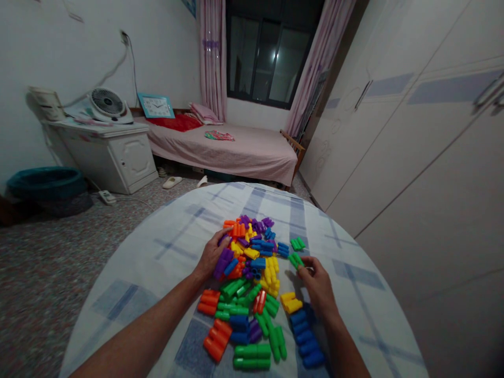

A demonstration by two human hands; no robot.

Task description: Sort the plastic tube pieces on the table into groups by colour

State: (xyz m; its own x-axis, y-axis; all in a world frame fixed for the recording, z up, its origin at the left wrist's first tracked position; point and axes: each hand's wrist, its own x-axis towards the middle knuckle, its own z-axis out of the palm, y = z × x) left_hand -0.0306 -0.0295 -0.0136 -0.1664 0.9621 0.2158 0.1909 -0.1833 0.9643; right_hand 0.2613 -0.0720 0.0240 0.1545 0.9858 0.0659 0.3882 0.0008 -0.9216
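On the table lies a loose heap of plastic toy blocks made of joined tubes, in orange, purple, yellow, blue and green. My left hand (212,257) rests at the heap's left edge, its fingers reaching over a purple block (223,263); whether it grips one is hard to see. Pinched in my right hand (317,281) is a green block (296,260), right of the heap. Just beyond it sits another green block (298,243). A joined row of blue blocks (306,338) lies beside my right forearm, with a yellow block (290,303) at its far end.
A checked cloth covers the round table (157,262). Beyond it stands a bed (252,149) with a pink sheet. At left are a white cabinet (129,163) with a fan (109,104) and a lined bin (49,189). Wardrobe doors (386,136) rise at right.
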